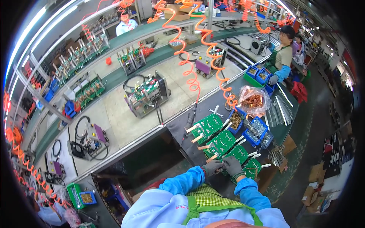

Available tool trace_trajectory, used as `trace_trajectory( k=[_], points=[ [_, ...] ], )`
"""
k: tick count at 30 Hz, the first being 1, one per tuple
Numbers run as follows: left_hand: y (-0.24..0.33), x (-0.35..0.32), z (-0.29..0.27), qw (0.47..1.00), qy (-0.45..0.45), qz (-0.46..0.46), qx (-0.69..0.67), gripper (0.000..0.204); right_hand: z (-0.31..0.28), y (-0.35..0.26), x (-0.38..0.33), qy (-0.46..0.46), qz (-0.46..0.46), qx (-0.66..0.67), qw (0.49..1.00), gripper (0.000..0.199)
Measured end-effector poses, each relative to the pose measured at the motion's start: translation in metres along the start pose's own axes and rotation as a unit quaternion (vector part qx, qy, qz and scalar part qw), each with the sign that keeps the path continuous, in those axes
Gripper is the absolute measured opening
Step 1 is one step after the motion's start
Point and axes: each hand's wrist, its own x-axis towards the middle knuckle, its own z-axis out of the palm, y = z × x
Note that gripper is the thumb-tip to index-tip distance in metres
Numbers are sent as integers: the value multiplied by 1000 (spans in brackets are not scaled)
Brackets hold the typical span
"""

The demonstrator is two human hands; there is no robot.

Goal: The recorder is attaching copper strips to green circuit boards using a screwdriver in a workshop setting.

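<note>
Already, strips [203, 147] jut from the boards [221, 142]; loose hardware [257, 128] remains, seemingly unused. Left hand [213, 167] and right hand [232, 167] nearly meet, fingers bent, grip unclear.

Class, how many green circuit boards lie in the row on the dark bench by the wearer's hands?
4, slanting from upper left to lower right: the farthest board, the second board, the third board and the nearest board. More could be hidden behind the right hand.

Circuit boards [221, 142] are lying in a row on the bench [178, 130]; bins [252, 140] are standing to their right; a bag [262, 99] is resting behind the bins; strips [280, 111] are lying right of it.
</note>
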Motion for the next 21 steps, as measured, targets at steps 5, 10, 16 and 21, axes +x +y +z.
trace_trajectory(
  k=[5,10,16,21],
  points=[
    [-5,-6,-2,1000,-1,5,-15,15,2,-10,-5,31,-18,-31,999,16],
    [-4,-7,8,999,22,15,-18,13,2,-9,0,0,23,-80,997,17],
    [-10,-5,4,999,-2,36,-23,15,21,-13,-6,57,92,-137,985,25],
    [-22,3,-4,998,9,48,-40,15,18,-30,-6,82,114,-69,988,21]
  ],
)
